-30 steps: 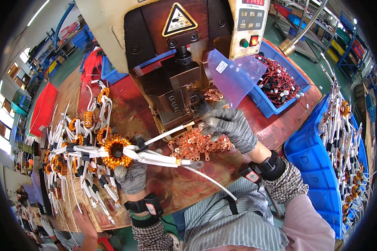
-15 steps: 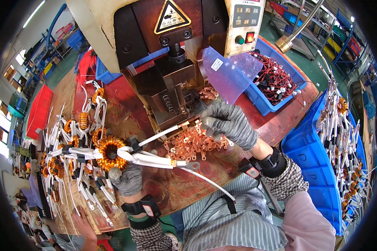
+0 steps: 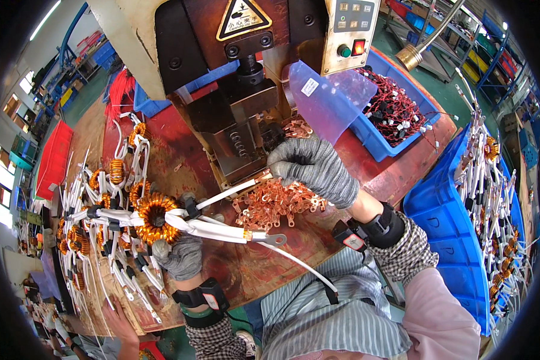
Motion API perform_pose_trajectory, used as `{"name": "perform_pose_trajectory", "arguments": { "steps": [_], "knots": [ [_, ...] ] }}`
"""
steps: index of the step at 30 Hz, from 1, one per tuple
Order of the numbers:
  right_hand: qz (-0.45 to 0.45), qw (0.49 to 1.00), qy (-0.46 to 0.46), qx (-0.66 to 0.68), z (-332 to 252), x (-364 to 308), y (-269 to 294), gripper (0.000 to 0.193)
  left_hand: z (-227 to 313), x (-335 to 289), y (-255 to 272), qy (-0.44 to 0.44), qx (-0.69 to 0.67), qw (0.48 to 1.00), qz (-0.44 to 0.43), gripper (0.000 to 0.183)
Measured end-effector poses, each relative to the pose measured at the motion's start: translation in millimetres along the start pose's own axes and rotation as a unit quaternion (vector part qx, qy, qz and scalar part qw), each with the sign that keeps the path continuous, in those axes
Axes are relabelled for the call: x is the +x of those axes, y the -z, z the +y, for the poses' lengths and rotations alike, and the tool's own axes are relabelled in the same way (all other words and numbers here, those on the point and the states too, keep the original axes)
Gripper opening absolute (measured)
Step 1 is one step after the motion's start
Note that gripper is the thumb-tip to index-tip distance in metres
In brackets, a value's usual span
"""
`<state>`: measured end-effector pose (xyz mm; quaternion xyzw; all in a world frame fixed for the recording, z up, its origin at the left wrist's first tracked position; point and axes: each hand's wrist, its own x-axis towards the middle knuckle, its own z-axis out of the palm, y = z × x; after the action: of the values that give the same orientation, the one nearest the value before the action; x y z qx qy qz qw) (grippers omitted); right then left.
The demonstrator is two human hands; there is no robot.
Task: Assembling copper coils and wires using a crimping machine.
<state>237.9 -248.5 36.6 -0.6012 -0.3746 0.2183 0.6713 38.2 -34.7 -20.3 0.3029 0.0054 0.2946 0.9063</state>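
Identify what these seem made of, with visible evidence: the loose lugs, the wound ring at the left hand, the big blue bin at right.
Loose lugs: probably copper, bare and shiny; reddish-orange metallic glint.
Wound ring: likely enamelled copper wire, glossy; amber turns catch highlights.
Big blue bin: probably moulded plastic, smooth; uniform colour, soft sheen.

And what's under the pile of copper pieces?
Red tabletop shows at the near edge of the copper pieces; directly beneath them, everything is hidden by the pile itself.

copper-wound ring coil (image 3: 150, 231), white leads (image 3: 215, 230) both sides, above red tabletop (image 3: 252, 265).
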Motion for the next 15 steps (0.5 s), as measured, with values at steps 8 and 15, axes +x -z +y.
{"name": "perform_pose_trajectory", "arguments": {
  "steps": [8,15],
  "knots": [
    [-0.025,0.998,-0.042,0.031,-12,0,-3,0.015,2,-5,13,-0.013,-0.020,1.000,0.014,0.077],
    [-0.026,0.993,-0.090,0.075,2,4,9,0.020,5,-1,-19,0.006,0.039,0.998,0.047,0.069]
  ]
}}
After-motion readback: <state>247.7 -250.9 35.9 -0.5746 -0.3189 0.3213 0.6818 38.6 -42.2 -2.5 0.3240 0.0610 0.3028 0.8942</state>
